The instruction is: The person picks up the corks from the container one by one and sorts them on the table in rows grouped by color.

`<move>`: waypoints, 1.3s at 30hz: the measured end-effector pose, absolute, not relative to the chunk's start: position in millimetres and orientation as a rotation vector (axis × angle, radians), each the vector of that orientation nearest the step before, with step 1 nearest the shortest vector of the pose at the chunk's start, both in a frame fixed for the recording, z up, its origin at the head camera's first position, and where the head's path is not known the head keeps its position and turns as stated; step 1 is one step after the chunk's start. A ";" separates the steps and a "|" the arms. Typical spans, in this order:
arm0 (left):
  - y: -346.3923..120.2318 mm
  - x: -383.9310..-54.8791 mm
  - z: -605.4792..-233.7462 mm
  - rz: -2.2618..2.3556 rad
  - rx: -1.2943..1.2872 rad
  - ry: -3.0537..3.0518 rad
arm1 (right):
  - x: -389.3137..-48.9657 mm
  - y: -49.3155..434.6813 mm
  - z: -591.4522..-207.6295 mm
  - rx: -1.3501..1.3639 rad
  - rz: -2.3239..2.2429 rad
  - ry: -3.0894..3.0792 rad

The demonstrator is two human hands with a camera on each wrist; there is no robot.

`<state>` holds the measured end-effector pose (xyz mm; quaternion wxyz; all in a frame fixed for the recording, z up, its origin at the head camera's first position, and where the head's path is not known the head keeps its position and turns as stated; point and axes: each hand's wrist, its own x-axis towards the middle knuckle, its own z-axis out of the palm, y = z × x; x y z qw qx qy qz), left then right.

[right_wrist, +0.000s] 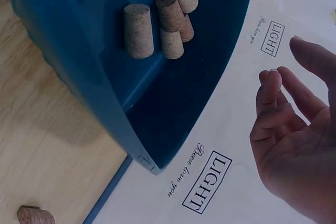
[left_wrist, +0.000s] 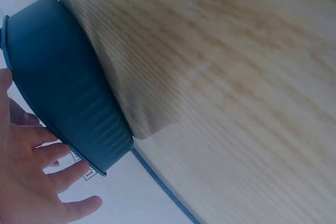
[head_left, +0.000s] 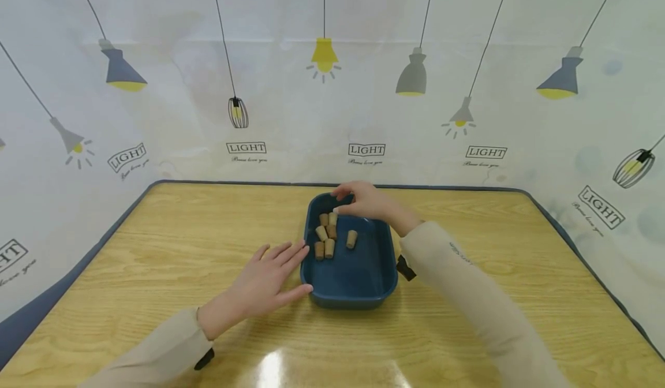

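A deep blue rectangular tray (head_left: pixel 358 278) stands on the table. Several tapered corks (head_left: pixel 329 248) are bunched along its left side, light and darker brown ones paired. One lone cork (head_left: pixel 351 239) stands apart to their right. My left hand (head_left: pixel 267 278), fingers straight and spread, touches the tray's left rim; the left wrist view shows those fingertips along the tray's outer edge. Over the tray's far end hovers my right hand (head_left: pixel 361 200), just above the farthest corks. In the right wrist view its fingers (right_wrist: pixel 270 90) are loosely bent, thumb apart, with nothing between them.
Another cork (right_wrist: pixel 35 215) lies on the table outside the tray, in the right wrist view. The wooden table (head_left: pixel 182 232) ends at a dark edge, with a lamp-printed white backdrop (head_left: pixel 291 88) behind it and at both sides. Black straps sit at both wrists.
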<state>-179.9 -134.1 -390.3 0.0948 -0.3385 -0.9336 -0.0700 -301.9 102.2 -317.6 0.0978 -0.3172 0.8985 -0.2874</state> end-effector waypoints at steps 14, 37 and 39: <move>-134.3 -180.3 -390.3 -0.201 -1.006 -2.773 | -311.4 94.1 -326.9 -0.815 -0.781 2.628; -134.2 -179.9 -389.6 -0.205 -1.006 -2.774 | -315.9 79.6 -357.2 -0.592 -0.663 2.585; -134.2 -179.8 -389.6 -0.206 -1.008 -2.774 | -316.2 80.2 -359.5 -0.570 -0.656 2.586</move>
